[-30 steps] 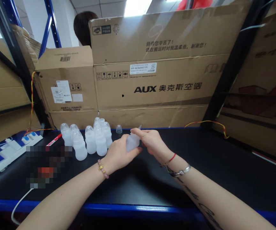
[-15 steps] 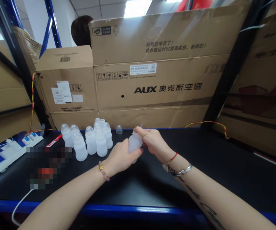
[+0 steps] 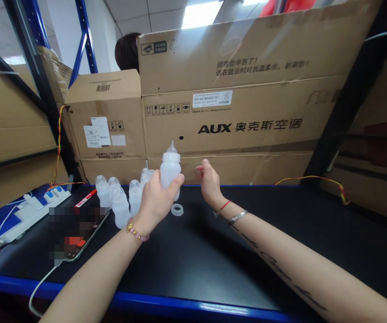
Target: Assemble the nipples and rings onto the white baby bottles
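My left hand [image 3: 159, 195] is wrapped round a translucent white baby bottle [image 3: 171, 169], tilted slightly and lifted off the table. A clear teat [image 3: 172, 147] points up from its neck. To the right, apart from the bottle, my right hand [image 3: 210, 183] is raised with its thumb up and fingers loosely apart, nothing visible in it. A translucent ring [image 3: 177, 209] lies on the black tabletop just below the bottle. Several capped baby bottles [image 3: 122, 208] stand left of my left hand, some partly hidden by it.
A phone [image 3: 90, 235] with a cable, a red marker [image 3: 85, 197] and a white power strip [image 3: 35, 220] lie at the left. Cardboard boxes [image 3: 227, 148] wall off the back of the black table [image 3: 263, 242]. A yellow-red cable [image 3: 314, 177] runs along the back right.
My right hand has come off the bottle's top and is now apart from it. My left hand has raised the bottle more upright, showing its teat. The ring has come into view; the clear cap is hidden.
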{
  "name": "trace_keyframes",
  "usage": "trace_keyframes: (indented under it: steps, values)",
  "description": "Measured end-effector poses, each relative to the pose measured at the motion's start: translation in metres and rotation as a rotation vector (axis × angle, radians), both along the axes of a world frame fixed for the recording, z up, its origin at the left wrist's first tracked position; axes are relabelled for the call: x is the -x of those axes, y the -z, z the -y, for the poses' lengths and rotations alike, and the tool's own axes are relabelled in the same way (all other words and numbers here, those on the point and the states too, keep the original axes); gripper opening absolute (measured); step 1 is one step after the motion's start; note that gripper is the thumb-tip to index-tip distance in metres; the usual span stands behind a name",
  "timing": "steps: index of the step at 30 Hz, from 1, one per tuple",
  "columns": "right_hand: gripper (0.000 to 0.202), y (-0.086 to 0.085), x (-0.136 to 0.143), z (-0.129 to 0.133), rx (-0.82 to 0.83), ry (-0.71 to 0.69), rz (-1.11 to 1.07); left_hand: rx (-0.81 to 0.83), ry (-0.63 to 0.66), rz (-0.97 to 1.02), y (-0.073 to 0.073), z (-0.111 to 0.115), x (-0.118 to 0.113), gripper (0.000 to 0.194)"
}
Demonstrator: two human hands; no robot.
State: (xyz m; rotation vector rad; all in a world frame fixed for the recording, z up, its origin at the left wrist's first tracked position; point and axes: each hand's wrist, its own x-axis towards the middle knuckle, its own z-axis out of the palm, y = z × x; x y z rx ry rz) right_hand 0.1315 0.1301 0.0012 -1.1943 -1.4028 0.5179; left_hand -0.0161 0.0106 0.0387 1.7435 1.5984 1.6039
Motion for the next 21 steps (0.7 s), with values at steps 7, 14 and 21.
trace_keyframes:
  steps: [7,14,21]
  values:
    - [0.093,0.040,0.016,-0.047,0.263,0.371,0.497,-0.242,-0.010,0.223,-0.017,-0.005,0.023,0.044]
    - [0.096,0.063,0.036,-0.068,0.090,0.343,0.645,-0.195,0.021,0.184,-0.016,-0.002,0.021,0.043]
    - [0.100,0.063,0.048,-0.071,0.029,0.101,0.784,-0.166,0.015,0.160,-0.015,-0.003,0.020,0.041]
